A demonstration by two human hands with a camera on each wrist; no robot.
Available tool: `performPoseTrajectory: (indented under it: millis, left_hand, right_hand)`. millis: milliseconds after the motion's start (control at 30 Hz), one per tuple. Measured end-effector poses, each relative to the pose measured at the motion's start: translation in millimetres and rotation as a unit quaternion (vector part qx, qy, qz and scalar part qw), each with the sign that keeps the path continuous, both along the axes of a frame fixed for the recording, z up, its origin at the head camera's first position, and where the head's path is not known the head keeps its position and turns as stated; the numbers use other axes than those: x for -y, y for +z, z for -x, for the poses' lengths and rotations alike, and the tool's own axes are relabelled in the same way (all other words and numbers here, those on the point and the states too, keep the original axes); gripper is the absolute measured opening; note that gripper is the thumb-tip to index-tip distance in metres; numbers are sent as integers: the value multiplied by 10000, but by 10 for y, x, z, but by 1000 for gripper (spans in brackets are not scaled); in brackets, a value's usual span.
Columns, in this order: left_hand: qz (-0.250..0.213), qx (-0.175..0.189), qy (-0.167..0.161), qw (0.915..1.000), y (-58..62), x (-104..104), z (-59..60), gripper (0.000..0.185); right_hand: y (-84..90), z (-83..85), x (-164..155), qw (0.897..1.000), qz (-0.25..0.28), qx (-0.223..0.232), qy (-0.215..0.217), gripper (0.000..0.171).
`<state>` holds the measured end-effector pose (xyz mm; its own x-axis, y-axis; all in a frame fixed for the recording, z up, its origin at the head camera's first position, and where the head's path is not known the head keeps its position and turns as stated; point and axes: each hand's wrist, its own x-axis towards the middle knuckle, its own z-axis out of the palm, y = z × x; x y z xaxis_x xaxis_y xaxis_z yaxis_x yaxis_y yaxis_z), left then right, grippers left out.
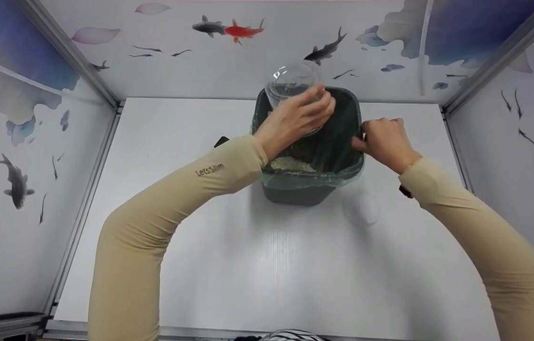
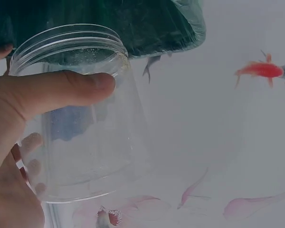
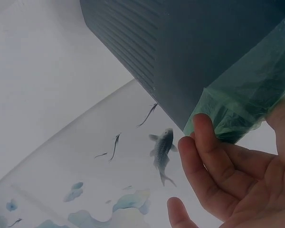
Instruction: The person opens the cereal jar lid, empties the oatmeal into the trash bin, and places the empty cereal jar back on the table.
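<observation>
My left hand [image 1: 312, 106] grips a clear plastic jar [image 1: 293, 80] and holds it tipped, mouth down, over the far side of a dark bin [image 1: 295, 195]. In the left wrist view the thumb [image 2: 61, 92] lies across the jar [image 2: 90, 152] just below its threaded rim. A green plastic bag [image 1: 345, 163] lines the bin, and pale grainy matter [image 1: 290, 164] lies inside. My right hand [image 1: 364, 139] holds the bin's right rim with curled fingers. In the right wrist view the fingers [image 3: 213, 156] sit under the bag's edge [image 3: 247, 104] beside the bin wall [image 3: 180, 47].
The bin stands at the back middle of a white table [image 1: 267, 265]. A faint round clear disc [image 1: 361, 208] lies on the table just right of the bin. Walls with painted fish [image 1: 243, 31] close in the back and both sides.
</observation>
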<state>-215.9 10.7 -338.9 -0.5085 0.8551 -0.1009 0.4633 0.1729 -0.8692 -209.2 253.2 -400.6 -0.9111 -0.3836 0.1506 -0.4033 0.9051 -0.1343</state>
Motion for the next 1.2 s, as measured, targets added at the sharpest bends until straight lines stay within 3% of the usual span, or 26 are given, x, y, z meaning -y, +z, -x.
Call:
performPoseTrajectory:
  millis: [167,367,433,500,600,667,767,900,1100,1200]
  left_hand:
    - [176,-524,-21,9985,-32,-25,-27,104]
    - [-78,-788,-179,9967,-71,-23,-41,100]
    - [-43,-436,-103,9990,-57,-23,-47,91]
    - [37,166,45,9998,-26,-28,-52,81]
    - [34,1039,448,9936,46,-28,-53,73]
    - [2,1314,710,9888,105,-21,-49,74]
    - [-76,1366,962,9859,193,-2,-47,76]
    - [-66,1127,1124,9872,240,4,-53,80]
    - [285,1511,1015,9829,132,-6,-80,81]
    - [-127,1382,926,9860,89,4,-61,66]
  right_hand:
    - [0,-2,-8,9998,104,-137,32,35]
    - [-1,-16,-4,9997,167,-166,35,35]
    - [-3,-13,-1,9998,165,-109,30,35]
    - [-8,-7,-3,9998,156,-95,19,35]
    - [-21,-1,-9,9998,152,-115,1,34]
    - [-26,2,-12,9998,147,-123,-2,34]
    - [-27,3,-11,9999,144,-84,-24,32]
    - [-18,3,-5,9999,139,8,-69,32]
    - [-15,-12,6,9997,182,-133,42,34]
    - [-23,-23,2,9993,214,-305,77,35]
